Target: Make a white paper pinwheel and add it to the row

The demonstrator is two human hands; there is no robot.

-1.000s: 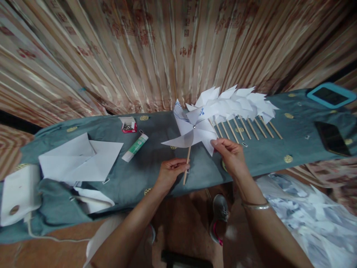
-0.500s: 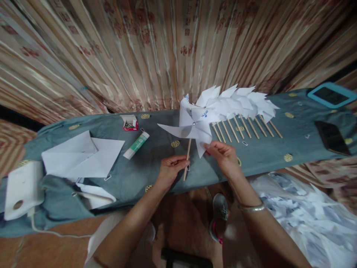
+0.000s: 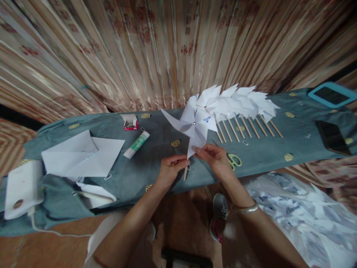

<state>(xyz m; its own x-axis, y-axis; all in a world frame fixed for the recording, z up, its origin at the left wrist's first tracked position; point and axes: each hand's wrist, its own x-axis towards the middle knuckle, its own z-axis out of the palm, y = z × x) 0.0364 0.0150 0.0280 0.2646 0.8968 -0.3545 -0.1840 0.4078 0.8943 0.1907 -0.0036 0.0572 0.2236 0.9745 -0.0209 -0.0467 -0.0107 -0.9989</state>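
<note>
A white paper pinwheel (image 3: 194,128) on a thin wooden stick is held up over the front of the table. My left hand (image 3: 172,169) pinches its stick near the lower end. With thumb and fingers closed, my right hand (image 3: 212,156) grips the tip of the lowest blade, in front of the stick. A pin shows at the pinwheel's centre, and blue print marks one blade. Behind it lies a row of finished-looking pinwheels (image 3: 240,104), overlapping, sticks toward me. Green-handled scissors (image 3: 234,161) lie just right of my right hand, partly hidden by it.
Left of the hands lie a glue stick (image 3: 136,144), a small red box of pins (image 3: 130,123) and folded white paper sheets (image 3: 83,156). A white corded device (image 3: 23,190) sits far left. A dark phone (image 3: 332,137) and a blue-framed tablet (image 3: 331,95) lie right. A bag of paper (image 3: 304,219) stands below.
The pinwheel has turned, its lower blade swinging left in front of the stick. My right hand has moved left with that blade, uncovering the scissors. My left hand has stayed put.
</note>
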